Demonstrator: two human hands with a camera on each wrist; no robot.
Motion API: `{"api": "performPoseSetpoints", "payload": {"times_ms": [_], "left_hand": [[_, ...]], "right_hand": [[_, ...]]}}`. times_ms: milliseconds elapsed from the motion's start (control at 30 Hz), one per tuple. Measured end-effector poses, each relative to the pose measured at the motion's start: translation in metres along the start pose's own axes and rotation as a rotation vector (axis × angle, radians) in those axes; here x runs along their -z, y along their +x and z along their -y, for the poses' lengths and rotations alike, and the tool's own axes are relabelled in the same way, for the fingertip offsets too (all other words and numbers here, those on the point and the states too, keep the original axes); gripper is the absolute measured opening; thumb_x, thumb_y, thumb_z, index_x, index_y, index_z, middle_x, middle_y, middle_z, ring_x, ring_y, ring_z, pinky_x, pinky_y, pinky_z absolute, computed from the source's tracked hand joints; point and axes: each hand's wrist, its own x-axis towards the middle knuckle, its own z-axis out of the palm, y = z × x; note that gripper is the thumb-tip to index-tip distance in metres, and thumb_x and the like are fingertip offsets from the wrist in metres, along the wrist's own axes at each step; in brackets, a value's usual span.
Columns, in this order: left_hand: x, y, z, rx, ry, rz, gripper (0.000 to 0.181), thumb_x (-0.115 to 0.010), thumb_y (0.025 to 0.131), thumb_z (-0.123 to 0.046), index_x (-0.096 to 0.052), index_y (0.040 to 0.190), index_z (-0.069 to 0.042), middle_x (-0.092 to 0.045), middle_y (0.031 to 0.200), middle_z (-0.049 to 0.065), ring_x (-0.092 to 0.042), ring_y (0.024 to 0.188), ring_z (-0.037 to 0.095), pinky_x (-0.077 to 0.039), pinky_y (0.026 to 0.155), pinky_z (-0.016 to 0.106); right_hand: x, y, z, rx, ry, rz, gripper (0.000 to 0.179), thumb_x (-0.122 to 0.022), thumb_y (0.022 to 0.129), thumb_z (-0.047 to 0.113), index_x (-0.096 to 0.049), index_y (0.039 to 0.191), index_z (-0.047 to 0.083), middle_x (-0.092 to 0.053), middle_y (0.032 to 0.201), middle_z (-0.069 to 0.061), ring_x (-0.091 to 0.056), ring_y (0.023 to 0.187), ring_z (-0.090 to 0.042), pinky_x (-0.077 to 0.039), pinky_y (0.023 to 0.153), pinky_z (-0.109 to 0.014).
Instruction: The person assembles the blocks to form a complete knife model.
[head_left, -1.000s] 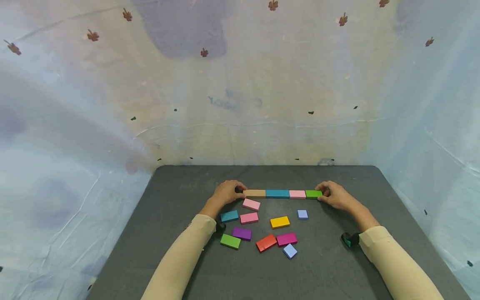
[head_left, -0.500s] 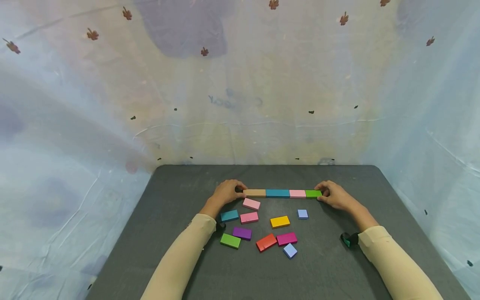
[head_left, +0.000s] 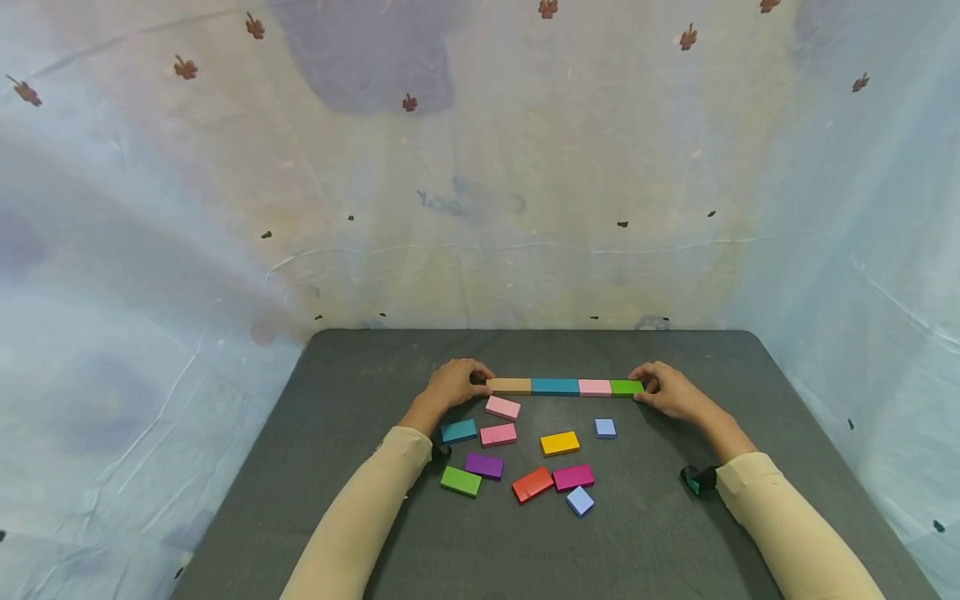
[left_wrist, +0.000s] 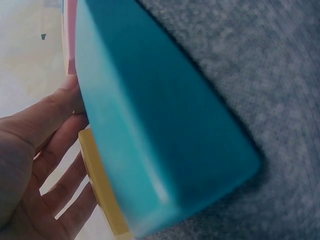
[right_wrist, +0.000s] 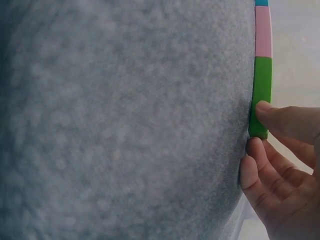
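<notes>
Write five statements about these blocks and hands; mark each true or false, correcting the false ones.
1. Four rectangular blocks form a straight row. True.
2. The right hand touches the row's green rectangular block. True.
3. The left hand is at the row's pink rectangular block. False: it is at the tan rectangular block.
4. The purple rectangular block lies outside the row. True.
5. The yellow rectangular block sits on the purple one. False: it lies on the dark grey table.

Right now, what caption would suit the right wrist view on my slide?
Right hand pinches a green block, with a pink block and a blue block lined up beyond it.
</notes>
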Motion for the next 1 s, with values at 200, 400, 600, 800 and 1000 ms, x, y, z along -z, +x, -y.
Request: {"api": "performPoseSetpoints", "payload": {"times_ms": [200,400,600,800,1000], "left_hand": [[0.002,-0.002,-0.001,-0.009,-0.005,-0.002,0.030,-0.083,0.097,-0.033,-0.081,0.125,-0.024,-0.077,0.122,-0.002,-0.067,0.121,0.025,-0.052,0.106,0.054],[0.004,-0.003,-0.003,-0.005,-0.007,0.002,0.031,-0.083,0.097,-0.033,-0.081,0.126,-0.024,-0.077,0.123,-0.001,-0.067,0.123,0.025,-0.051,0.107,0.055],[0.003,-0.002,-0.002,-0.007,0.005,-0.004,0.031,-0.083,0.097,-0.034,-0.081,0.126,-0.024,-0.077,0.123,-0.002,-0.068,0.121,0.025,-0.053,0.105,0.054],[0.003,-0.001,-0.002,-0.005,-0.001,0.000,0.031,-0.083,0.097,-0.034,-0.081,0.127,-0.024,-0.077,0.123,-0.002,-0.068,0.121,0.025,-0.053,0.104,0.054],[0.002,-0.001,-0.003,0.010,-0.001,0.010,0.032,-0.082,0.097,-0.035,-0.080,0.128,-0.025,-0.077,0.125,-0.002,-0.067,0.123,0.025,-0.052,0.106,0.054]], "right_hand": [[0.001,-0.002,0.000,0.004,0.003,-0.003,0.034,-0.078,0.097,0.005,-0.067,0.128,-0.007,-0.065,0.116,-0.023,-0.064,0.093,-0.027,-0.053,0.077,-0.041],[0.004,-0.005,0.003,0.007,0.019,-0.026,0.038,-0.077,0.098,0.006,-0.065,0.132,-0.008,-0.064,0.122,-0.026,-0.067,0.098,-0.030,-0.056,0.081,-0.046],[0.006,-0.012,0.015,0.024,0.017,-0.098,0.037,-0.076,0.100,0.006,-0.065,0.133,-0.006,-0.060,0.127,-0.028,-0.068,0.106,-0.040,-0.058,0.087,-0.058],[0.002,-0.020,0.033,0.054,0.005,-0.132,0.034,-0.076,0.101,0.007,-0.067,0.132,-0.003,-0.062,0.126,-0.024,-0.066,0.106,-0.036,-0.058,0.084,-0.052],[-0.009,-0.027,0.051,0.109,-0.006,-0.110,0.032,-0.078,0.100,0.009,-0.069,0.129,0.001,-0.066,0.125,-0.017,-0.065,0.098,-0.025,-0.057,0.079,-0.041]]}}
